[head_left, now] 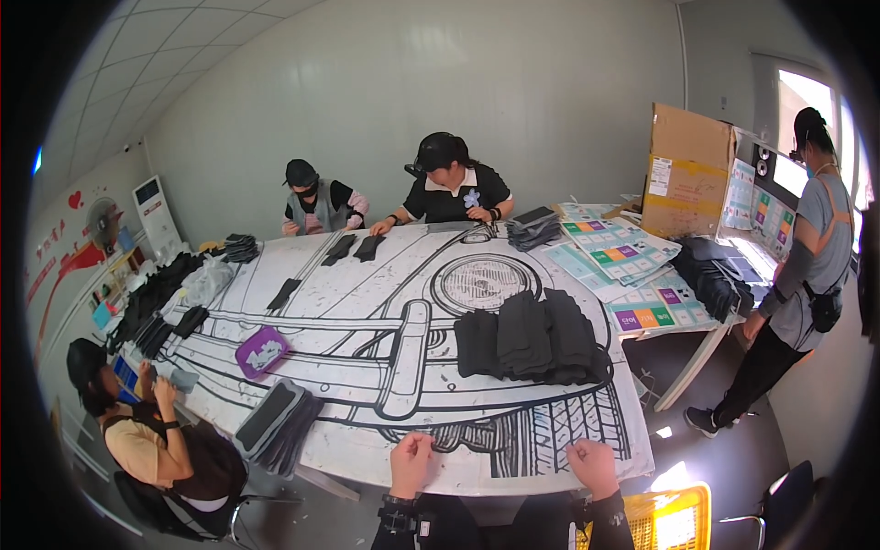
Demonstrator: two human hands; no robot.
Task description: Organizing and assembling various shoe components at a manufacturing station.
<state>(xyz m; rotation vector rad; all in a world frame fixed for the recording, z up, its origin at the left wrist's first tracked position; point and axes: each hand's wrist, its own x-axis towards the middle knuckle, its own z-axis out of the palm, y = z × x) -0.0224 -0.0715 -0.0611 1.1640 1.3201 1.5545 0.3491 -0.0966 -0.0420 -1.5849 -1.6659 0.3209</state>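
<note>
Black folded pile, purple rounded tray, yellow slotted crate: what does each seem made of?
Black folded pile: matte, probably fabric, given its soft, slumping layers.
Purple rounded tray: likely moulded plastic, fairly smooth, judging by its even colour and rounded corners.
Yellow slotted crate: likely rigid plastic, from its regular openwork wall; glare leaves its gloss open.

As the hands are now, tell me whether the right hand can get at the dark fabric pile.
Probably yes: the right hand appears to hold nothing, and only the printed table cover shows between it and the dark fabric pile, ahead and to its left.
</note>
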